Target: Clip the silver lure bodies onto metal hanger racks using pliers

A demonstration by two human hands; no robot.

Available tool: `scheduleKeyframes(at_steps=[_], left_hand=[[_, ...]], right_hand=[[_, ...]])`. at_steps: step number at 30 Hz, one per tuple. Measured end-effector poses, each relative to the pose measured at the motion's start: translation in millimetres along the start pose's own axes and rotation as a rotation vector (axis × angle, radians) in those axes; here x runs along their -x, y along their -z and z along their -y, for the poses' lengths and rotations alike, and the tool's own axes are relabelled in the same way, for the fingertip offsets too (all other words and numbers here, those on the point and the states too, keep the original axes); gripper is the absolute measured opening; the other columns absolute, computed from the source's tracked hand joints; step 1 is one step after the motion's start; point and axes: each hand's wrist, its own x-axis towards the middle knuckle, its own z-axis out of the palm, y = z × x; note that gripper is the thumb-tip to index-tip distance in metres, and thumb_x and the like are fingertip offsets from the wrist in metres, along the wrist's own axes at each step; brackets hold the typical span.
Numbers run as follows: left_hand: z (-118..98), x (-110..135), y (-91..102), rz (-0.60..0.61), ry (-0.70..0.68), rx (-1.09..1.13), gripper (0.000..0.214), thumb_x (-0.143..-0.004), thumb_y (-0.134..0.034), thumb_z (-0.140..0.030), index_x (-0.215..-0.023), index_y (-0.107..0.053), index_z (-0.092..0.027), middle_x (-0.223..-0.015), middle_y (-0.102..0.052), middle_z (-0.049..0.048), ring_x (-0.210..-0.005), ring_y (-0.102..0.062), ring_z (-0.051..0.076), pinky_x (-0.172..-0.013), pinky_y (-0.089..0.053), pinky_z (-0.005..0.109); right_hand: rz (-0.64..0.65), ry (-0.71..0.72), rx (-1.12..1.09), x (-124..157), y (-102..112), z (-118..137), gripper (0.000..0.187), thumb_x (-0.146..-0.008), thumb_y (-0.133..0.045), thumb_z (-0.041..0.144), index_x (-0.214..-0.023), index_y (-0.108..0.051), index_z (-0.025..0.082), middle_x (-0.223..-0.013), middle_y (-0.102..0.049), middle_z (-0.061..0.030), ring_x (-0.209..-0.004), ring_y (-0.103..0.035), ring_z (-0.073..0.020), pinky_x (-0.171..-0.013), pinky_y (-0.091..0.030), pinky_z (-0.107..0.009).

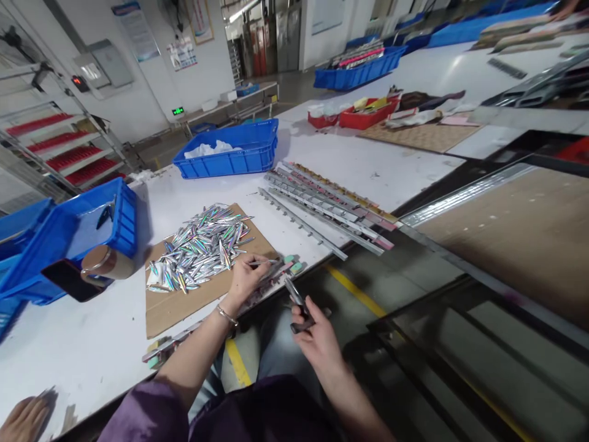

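Note:
My left hand (246,279) is closed in a pinch on a slim silver piece (261,263), over a long bar fixture along the table's front edge. Green pads (295,268) show at that bar's right end; my forearm and hand hide part of it. In my right hand (315,331), just off the edge, is a dark-handled tool with a metal nose (294,291); its exact kind is unclear. The nose points up toward the bar. Left of my left hand, a heap of shiny, pointed silver pieces (202,248) lies on a cardboard sheet (172,313).
Several long metal strips (322,209) lie to the right, overhanging the edge. A blue crate (230,161) stands behind the heap. Another blue crate (115,227), a mug (108,263) and a phone (69,279) are left. Another person's hand (25,417) rests at lower left.

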Motion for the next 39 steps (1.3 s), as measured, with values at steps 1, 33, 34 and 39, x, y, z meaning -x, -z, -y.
scheduleKeyframes(at_steps=[1,33,34,39], left_hand=[[1.2,-1.1,-2.9,0.008,-0.027,-0.003,0.026,-0.077,-0.078,-0.04,-0.073,-0.071,-0.015,-0.072,-0.069,0.003,-0.068,-0.06,0.015,-0.066,-0.046,0.026],[13.0,6.4,-21.4,0.229,-0.371,-0.554,0.035,-0.104,-0.047,-0.044,-0.092,-0.068,-0.019,-0.089,-0.072,0.0082,-0.086,-0.068,0.02,-0.079,-0.051,0.03],[12.9,7.3,-22.0,0.232,-0.376,-0.564,0.034,-0.105,-0.047,-0.043,-0.093,-0.068,-0.019,-0.09,-0.072,0.0084,-0.087,-0.068,0.02,-0.08,-0.051,0.03],[7.3,10.0,-22.2,0.24,-0.325,-0.585,0.036,-0.104,-0.047,-0.045,-0.09,-0.069,-0.02,-0.085,-0.07,0.0078,-0.083,-0.067,0.021,-0.077,-0.049,0.03]], right_hand=[[0.059,-0.083,-0.085,-3.7,4.1,4.7,0.026,-0.084,-0.077,0.039,-0.096,-0.062,0.021,-0.066,-0.06,0.005,-0.049,-0.053,-0.0057,-0.033,-0.025,-0.011],[0.023,0.341,0.764,-17.4,7.2,27.9,0.036,-0.086,-0.067,0.053,-0.109,-0.071,0.026,-0.076,-0.067,-0.003,-0.066,-0.061,-0.0183,-0.05,-0.045,-0.025],[0.064,0.24,0.664,-19.8,8.6,26.6,0.037,-0.088,-0.063,0.057,-0.105,-0.07,0.025,-0.067,-0.061,0.0004,-0.057,-0.055,-0.0154,-0.043,-0.039,-0.023],[0.016,0.189,0.575,-14.6,12.7,27.5,0.04,-0.085,-0.069,0.059,-0.106,-0.069,0.025,-0.065,-0.058,0.0022,-0.053,-0.05,-0.0131,-0.044,-0.034,-0.021]])
